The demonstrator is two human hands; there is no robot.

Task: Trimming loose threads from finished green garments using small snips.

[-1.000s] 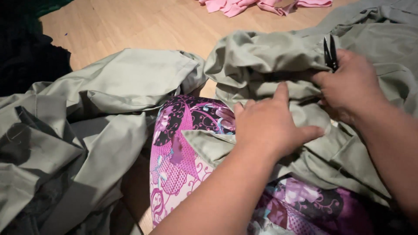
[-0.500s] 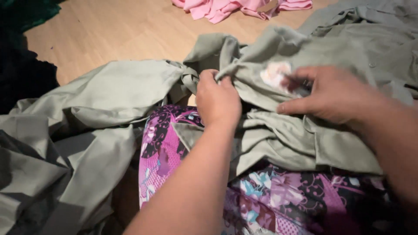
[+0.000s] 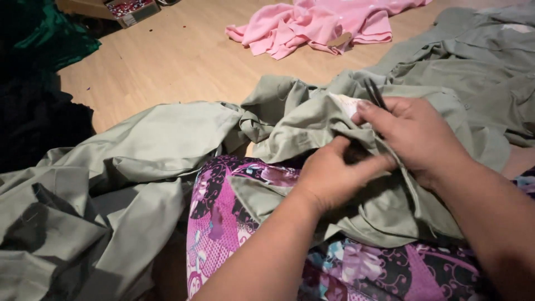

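Left hand (image 3: 334, 175) pinches the olive fabric (image 3: 301, 120) taut; right hand (image 3: 415, 136) grips small black scissors (image 3: 374, 92) — best snip close, keeping tension steady.

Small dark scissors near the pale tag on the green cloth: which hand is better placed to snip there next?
Right, probably. The right hand already holds the scissors beside the pale tag. The left hand is lower, pinching the green cloth, and has no tool.
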